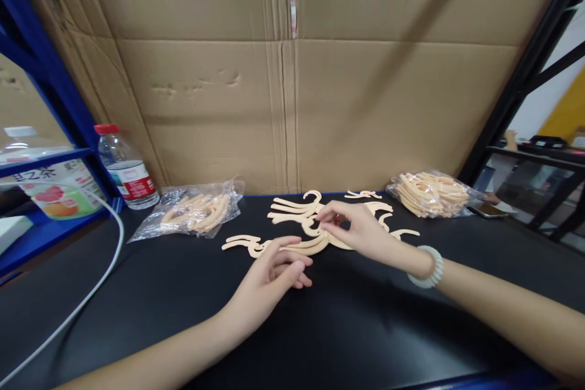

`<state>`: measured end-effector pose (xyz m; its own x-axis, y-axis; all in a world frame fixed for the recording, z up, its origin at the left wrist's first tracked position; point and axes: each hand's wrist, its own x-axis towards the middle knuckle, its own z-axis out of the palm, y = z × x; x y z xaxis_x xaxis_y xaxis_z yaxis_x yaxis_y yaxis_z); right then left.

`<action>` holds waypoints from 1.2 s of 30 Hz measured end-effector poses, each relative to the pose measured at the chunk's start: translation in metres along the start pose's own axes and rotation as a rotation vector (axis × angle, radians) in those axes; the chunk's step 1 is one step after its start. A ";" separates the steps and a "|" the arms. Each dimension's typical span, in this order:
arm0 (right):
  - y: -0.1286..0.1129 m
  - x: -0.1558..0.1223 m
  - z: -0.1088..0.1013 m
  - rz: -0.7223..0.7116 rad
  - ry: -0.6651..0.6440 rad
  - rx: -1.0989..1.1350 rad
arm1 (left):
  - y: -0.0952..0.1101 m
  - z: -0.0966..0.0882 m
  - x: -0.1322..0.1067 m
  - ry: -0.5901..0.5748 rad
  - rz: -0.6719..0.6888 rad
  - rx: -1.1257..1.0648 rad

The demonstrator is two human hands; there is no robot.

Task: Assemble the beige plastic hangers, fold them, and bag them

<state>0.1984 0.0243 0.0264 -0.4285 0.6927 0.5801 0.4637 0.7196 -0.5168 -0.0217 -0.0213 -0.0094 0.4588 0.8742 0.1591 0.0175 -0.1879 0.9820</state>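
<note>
— What lies around the two hands?

— A loose scatter of pale curved pieces (292, 207) lies on the black table (183, 304), near its far edge. A clear bag (196, 210) of the same pieces lies to the left of the scatter and a fuller bag (429, 194) to the right. A cardboard wall (292, 85) stands upright just behind them. A water bottle (125, 167) with a red cap stands at the left by a blue shelf frame (41, 55), and a white cable (91, 289) curves over the table's left part.

— And the hands themselves?

— The right hand (361, 231), with a pale bead bracelet (427, 268) on its wrist, reaches into the scatter, its fingertips pinched on a hooked piece (312, 225). The left hand (274, 271) rests on the table nearer the person with its fingers curled in. Its thumb lies against a long curved strip (311, 247), and I cannot tell whether it grips that strip.

— Does anything block the way?

— Nothing lies between the hands. A separate piece (244, 245) lies just left of the left hand.

— What is hard to make out?

— The right hand covers the middle of the scatter, so the pieces beneath it are hidden. The bags' wrinkled plastic blurs their contents. A printed carton (59, 195) on the left shelf is partly cut off, and a flat dark object (489, 210) beside the right bag is too small to identify.
</note>
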 end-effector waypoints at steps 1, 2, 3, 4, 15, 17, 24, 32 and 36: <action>-0.012 -0.003 0.006 -0.004 -0.002 0.062 | 0.000 0.000 0.001 0.021 -0.019 -0.028; -0.023 -0.006 0.011 -0.001 -0.019 0.119 | 0.001 0.000 0.001 0.037 -0.040 -0.046; -0.031 -0.008 0.015 0.011 -0.047 0.166 | 0.002 0.000 0.001 0.053 -0.060 -0.058; -0.037 -0.010 0.018 0.029 -0.078 0.206 | 0.002 0.001 0.001 0.067 -0.078 -0.071; 0.056 0.008 -0.022 0.078 -0.172 -0.467 | 0.001 0.001 0.001 0.097 -0.084 -0.135; 0.073 0.004 -0.027 0.093 -0.195 -0.502 | 0.002 0.001 0.001 0.091 -0.077 -0.126; 0.084 -0.003 -0.023 0.079 -0.213 -0.567 | 0.008 0.002 0.002 0.111 -0.095 -0.170; 0.088 0.001 -0.020 0.091 -0.147 -0.577 | 0.009 0.002 0.000 0.102 -0.058 -0.134; 0.077 0.002 -0.032 0.110 -0.057 -0.549 | 0.011 0.001 -0.002 0.127 -0.072 -0.148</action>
<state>0.2582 0.0794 0.0085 -0.3888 0.7751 0.4981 0.8373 0.5228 -0.1599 -0.0219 -0.0257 0.0010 0.3448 0.9343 0.0906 -0.0888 -0.0637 0.9940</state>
